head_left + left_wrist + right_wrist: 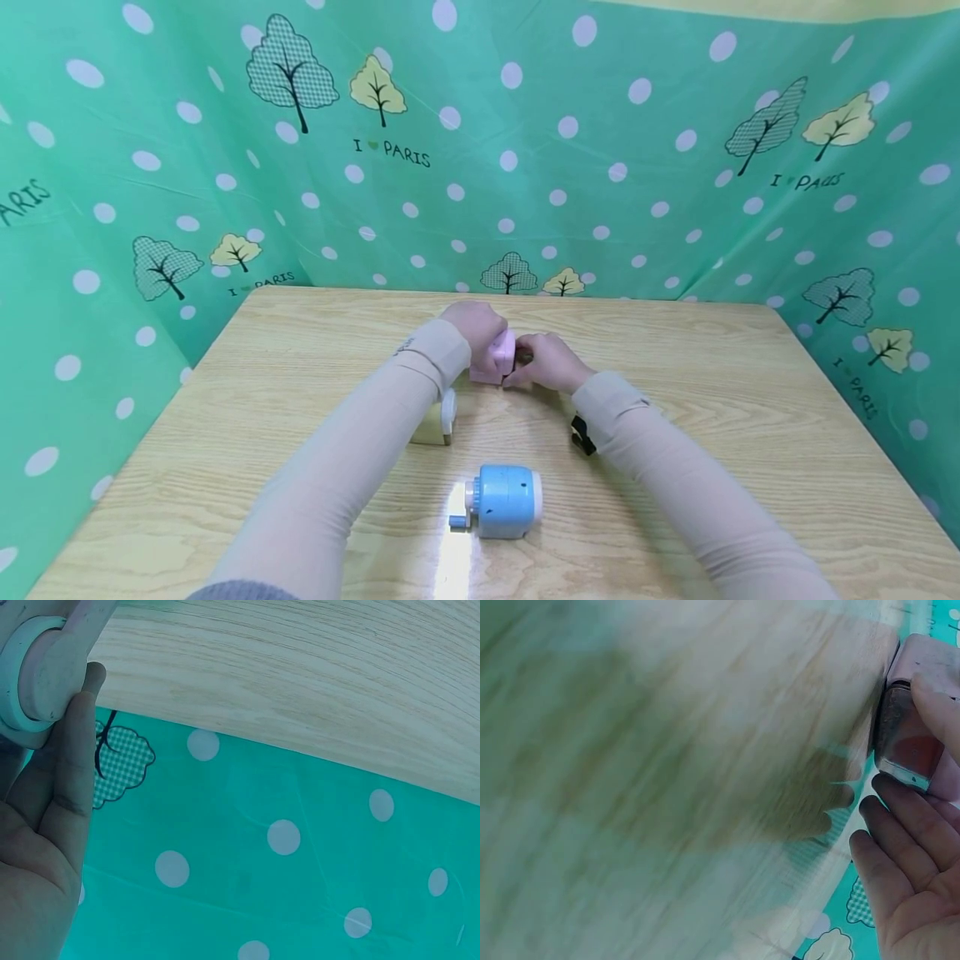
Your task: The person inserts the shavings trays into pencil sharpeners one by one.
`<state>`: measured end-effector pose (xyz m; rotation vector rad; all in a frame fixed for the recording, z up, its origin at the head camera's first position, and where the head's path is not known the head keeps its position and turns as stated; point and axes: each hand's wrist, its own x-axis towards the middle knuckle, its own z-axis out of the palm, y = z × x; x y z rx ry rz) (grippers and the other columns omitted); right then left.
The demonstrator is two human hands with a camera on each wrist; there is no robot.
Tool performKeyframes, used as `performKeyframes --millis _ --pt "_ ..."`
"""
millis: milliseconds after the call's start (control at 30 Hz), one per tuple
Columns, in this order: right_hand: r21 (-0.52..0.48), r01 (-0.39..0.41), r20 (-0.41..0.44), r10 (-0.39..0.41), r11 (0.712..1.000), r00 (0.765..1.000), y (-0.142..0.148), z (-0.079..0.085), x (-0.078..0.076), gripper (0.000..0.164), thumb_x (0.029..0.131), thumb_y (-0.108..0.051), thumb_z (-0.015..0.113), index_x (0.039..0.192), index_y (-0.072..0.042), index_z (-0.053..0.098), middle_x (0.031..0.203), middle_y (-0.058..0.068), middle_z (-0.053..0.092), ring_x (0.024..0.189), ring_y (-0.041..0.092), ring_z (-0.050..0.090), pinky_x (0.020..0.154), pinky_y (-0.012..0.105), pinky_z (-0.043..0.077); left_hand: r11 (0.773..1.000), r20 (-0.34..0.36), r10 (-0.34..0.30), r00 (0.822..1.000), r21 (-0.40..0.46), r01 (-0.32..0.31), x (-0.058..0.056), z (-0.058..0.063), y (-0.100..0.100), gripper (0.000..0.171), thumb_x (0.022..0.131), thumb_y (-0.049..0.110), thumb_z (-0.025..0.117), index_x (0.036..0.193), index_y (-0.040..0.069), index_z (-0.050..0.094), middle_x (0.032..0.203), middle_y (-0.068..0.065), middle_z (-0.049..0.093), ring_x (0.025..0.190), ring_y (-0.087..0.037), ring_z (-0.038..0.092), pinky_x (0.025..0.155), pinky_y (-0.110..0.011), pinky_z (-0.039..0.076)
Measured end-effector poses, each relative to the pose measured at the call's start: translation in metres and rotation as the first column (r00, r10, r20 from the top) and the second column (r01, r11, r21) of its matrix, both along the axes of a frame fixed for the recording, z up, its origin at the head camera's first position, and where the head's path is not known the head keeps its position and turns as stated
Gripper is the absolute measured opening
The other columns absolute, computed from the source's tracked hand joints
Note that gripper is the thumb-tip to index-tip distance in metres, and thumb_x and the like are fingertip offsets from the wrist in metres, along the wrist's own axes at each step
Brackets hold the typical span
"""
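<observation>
A pink crank pencil sharpener [504, 354] stands toward the back of the table, gripped from above by my left hand [476, 329]. In the left wrist view its round crank hub [52, 675] lies against the fingers of that hand. My right hand [551, 362] is at the sharpener's right side. There it pinches the dark, see-through shavings drawer [909, 739] between thumb and fingers, as the right wrist view shows. The drawer sits at the edge of the pink body, partly covered by the thumb.
A blue crank pencil sharpener [506, 502] lies on the wooden table [675, 508] toward the front, its handle pointing left. A yellowish one [432, 427] with a white round end is partly hidden behind the left forearm. Green dotted cloth [525, 167] hangs behind the table.
</observation>
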<state>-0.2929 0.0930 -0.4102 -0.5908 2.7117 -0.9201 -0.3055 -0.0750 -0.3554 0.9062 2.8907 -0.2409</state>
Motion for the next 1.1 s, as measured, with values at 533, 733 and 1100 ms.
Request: performKeyframes --millis 533,733,1100 --pt "-0.002 0.034 -0.008 -0.034 0.999 0.999 -0.006 -0.002 0.006 0.058 0.069 -0.027 0.088 0.120 -0.002 0.072 0.119 0.013 0.073 0.114 0.029 0.065 0.105 0.043 0.046 1.000 0.011 0.012 1.000 0.010 -0.013 0.003 0.000 -0.001 0.048 0.065 0.042 0.080 0.103 0.014 0.073 0.086 0.001 0.070 0.075 -0.015 0.061 0.069 -0.031 0.053" --pt "0.011 0.054 -0.016 -0.054 0.998 0.998 -0.009 -0.003 0.007 0.060 0.070 -0.026 0.088 0.122 -0.001 0.071 0.122 0.015 0.072 0.116 0.030 0.064 0.106 0.043 0.046 1.000 0.037 0.030 0.999 -0.003 -0.030 0.004 0.004 -0.001 0.044 0.067 0.035 0.078 0.105 0.013 0.073 0.087 0.001 0.071 0.076 -0.015 0.062 0.070 -0.030 0.053" --pt "0.044 0.092 0.009 -0.093 0.995 0.996 -0.013 -0.005 0.009 0.060 0.070 -0.028 0.087 0.119 -0.001 0.068 0.116 0.015 0.072 0.107 0.028 0.064 0.101 0.044 0.049 0.991 0.066 0.065 0.996 -0.119 -0.056 0.003 0.005 0.004 0.046 0.071 0.035 0.078 0.112 0.013 0.072 0.094 -0.001 0.071 0.083 -0.016 0.063 0.077 -0.032 0.056"
